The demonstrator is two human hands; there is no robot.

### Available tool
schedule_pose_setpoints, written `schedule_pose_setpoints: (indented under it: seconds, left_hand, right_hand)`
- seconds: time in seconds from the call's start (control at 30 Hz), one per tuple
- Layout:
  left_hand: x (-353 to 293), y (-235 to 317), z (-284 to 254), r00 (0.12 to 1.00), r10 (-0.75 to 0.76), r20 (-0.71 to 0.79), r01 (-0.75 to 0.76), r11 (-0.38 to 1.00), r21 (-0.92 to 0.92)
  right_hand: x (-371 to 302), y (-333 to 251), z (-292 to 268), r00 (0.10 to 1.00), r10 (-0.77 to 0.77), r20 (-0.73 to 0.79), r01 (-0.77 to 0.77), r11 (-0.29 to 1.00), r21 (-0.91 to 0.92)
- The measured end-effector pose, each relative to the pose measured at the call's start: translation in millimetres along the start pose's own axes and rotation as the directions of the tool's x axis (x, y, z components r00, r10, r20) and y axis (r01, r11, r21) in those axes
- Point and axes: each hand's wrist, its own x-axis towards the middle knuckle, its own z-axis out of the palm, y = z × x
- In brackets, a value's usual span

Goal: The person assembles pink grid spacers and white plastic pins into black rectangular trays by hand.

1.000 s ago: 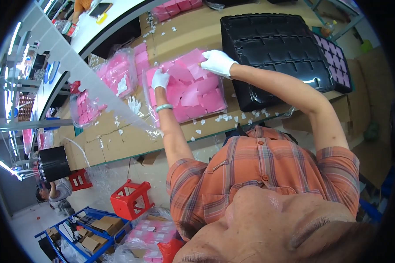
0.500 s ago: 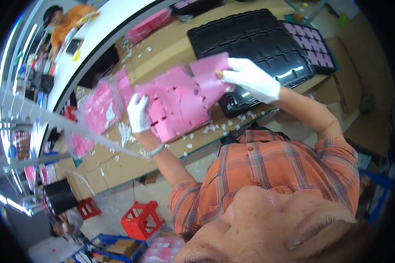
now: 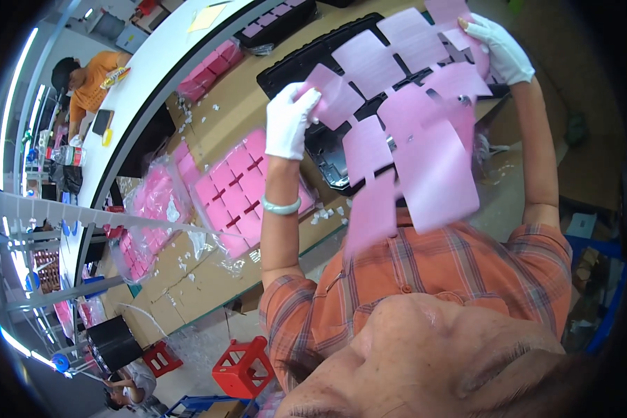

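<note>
A: Take the black moulded tray (image 3: 303, 63) as landmark. Starting from the left, what to note first?

B: Well left of the tray, see a co-worker (image 3: 94, 76) in orange at a white table (image 3: 157, 56). Closer in, find pink pieces in a clear bag (image 3: 157, 191); then, just left of the tray, a slotted pink foam grid (image 3: 233, 191), lying flat on cardboard (image 3: 230, 111).

A: And next along?

B: Come to the left hand (image 3: 289, 122), gloved in white, in front of the tray's left part. Note thumb and fingers closed, pinching the left end of a pink foam sheet (image 3: 411, 111).

A: Where to place that sheet?

B: In front of the tray, hiding much of it (can't tell how high above). Picture it slit into linked squares, with long axis running from the left hand up to the right hand (image 3: 501, 49). Notice lower squares sagging from the tray toward the plaid shirt (image 3: 446, 254), some overlapping.

A: Anything to say of the right fingers?

B: Closed too, gripping the upper right corner, toward the tray's right end.

A: Which hand nearer the sheet?

B: Neither; both touching. Look rightward from the left fingers, or leftward and down from the right, to find the sheet slung between, askew to the tray.
</note>
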Motion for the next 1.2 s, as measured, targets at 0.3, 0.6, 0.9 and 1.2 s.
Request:
schedule_pose_setpoints:
  seconds: [0.3, 0.6, 0.9, 1.2]
  left_hand:
    - [82.3, -41.8, -16.2, 0.994, 0.011, -0.112, 0.012, 0.979, 0.204]
    - [98.7, -63.1, -20.3, 0.857, 0.293, -0.425, 0.167, 0.622, 0.765]
    - [95.6, -55.1, -11.7, 0.831, 0.227, -0.507, 0.29, 0.602, 0.744]
    - [110.8, -63.7, -12.1, 0.814, 0.316, -0.488, 0.272, 0.534, 0.801]
  right_hand:
    - [66.7, 147.1, 31.8, 0.995, 0.042, 0.095, -0.017, 0.968, -0.25]
    - [139.7, 172.1, 84.0, 0.991, -0.116, 0.073, 0.133, 0.69, -0.711]
    - [139.9, 164.3, 100.9, 1.0, -0.016, -0.011, 0.003, 0.663, -0.749]
    - [153.0, 192.9, 94.5, 0.98, -0.185, -0.078, 0.071, 0.684, -0.726]
